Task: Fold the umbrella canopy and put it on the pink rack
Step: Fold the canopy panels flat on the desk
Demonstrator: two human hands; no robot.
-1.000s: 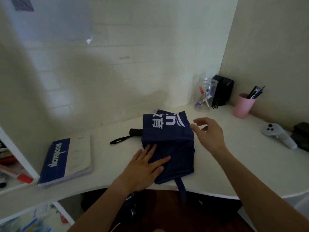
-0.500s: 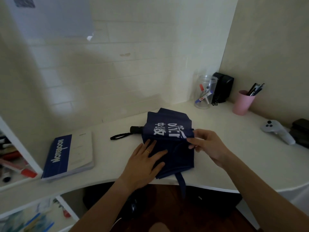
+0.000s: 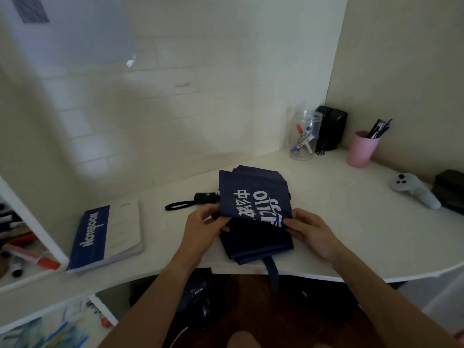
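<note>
Midway, at the table's front edge, left hand and right hand each pinch a side of the half-folded canopy; strapping and racking remain, no pink rack in view.

The blue notebook cover is showing "NOTEBOOK" in white. The navy umbrella canopy is bearing white Chinese characters, only partly legible.

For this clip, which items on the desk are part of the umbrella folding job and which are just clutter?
In the job: umbrella canopy, umbrella handle, left hand, right hand.

Lying about: notebook, clear jar of markers, pink cup of pens, white controller, black speaker.
</note>
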